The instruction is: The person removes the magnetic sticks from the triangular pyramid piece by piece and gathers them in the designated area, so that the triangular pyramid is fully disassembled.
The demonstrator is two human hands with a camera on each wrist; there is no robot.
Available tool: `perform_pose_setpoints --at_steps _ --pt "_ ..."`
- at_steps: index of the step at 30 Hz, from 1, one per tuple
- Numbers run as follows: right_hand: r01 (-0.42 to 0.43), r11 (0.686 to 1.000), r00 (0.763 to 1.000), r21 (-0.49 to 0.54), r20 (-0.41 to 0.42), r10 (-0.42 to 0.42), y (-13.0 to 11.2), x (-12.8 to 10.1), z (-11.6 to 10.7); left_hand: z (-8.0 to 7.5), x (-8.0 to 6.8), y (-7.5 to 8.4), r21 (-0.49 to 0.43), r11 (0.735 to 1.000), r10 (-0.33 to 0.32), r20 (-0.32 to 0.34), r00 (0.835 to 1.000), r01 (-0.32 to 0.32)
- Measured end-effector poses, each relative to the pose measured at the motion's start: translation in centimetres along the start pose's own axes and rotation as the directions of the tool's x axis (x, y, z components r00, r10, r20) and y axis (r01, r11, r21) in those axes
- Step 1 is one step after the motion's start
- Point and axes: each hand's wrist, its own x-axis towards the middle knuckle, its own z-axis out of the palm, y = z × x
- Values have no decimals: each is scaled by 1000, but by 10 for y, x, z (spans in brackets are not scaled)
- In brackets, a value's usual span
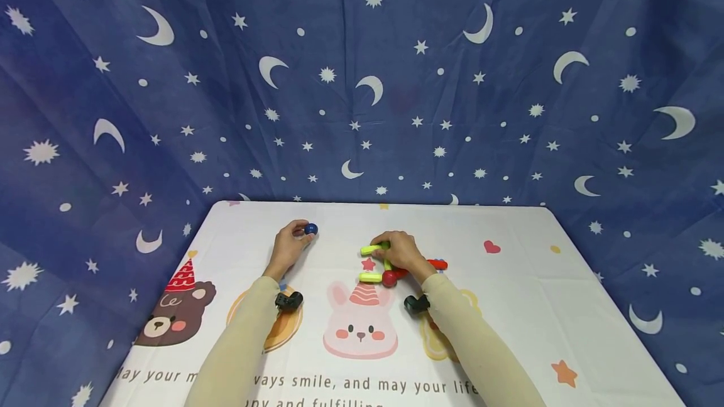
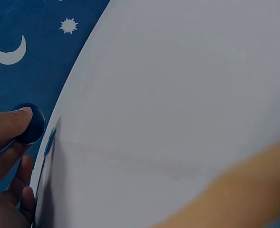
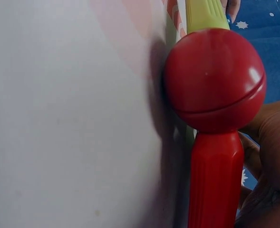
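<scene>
My left hand (image 1: 287, 249) pinches a shiny blue ball (image 1: 311, 228) between thumb and fingers toward the far left of the table; the left wrist view shows the thumb on the ball (image 2: 34, 124). Farther right, my right hand (image 1: 403, 250) grips a ball-and-rod toy at its green ball (image 1: 386, 245), which the fingers partly cover. A yellow rod (image 1: 370, 250) sticks out left from there. Nearer me, a red ball (image 1: 389, 279) joins another yellow rod (image 1: 370, 277) and a red rod (image 3: 216, 180). Past the wrist another red stretch (image 1: 438, 264) shows; the part between is hidden.
A white tablecloth (image 1: 509, 300) with printed animals and lettering covers the table. Behind the table's far edge hangs a dark blue curtain (image 1: 396, 156) with moons and stars. Each wrist carries a small black camera mount (image 1: 290, 301).
</scene>
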Motion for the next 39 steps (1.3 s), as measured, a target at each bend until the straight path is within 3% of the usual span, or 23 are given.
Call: perform_pose_setpoints --at_steps 11,21,25,29,34,39 --pt "2 1000 1000 -4 3 -2 0 0 0 1 3 -5 56 998 -16 17 1000 15" --pt "-8 1000 1000 16 12 8 0 0 -1 -7 4 -7 -28 999 -21 15 1000 22" --pt "7 1000 1000 17 6 -7 2 0 -1 -10 2 4 -56 998 9 -7 1000 -10" --pt "11 999 1000 31 8 -11 3 0 -2 -9 -4 24 -70 994 77 -9 997 -78" --pt "22 998 1000 59 7 -23 2 -1 -2 -1 -15 46 -79 988 138 20 990 -136" --pt "45 997 999 56 -12 -44 1 -4 -5 12 -22 53 -77 981 182 34 983 -179"
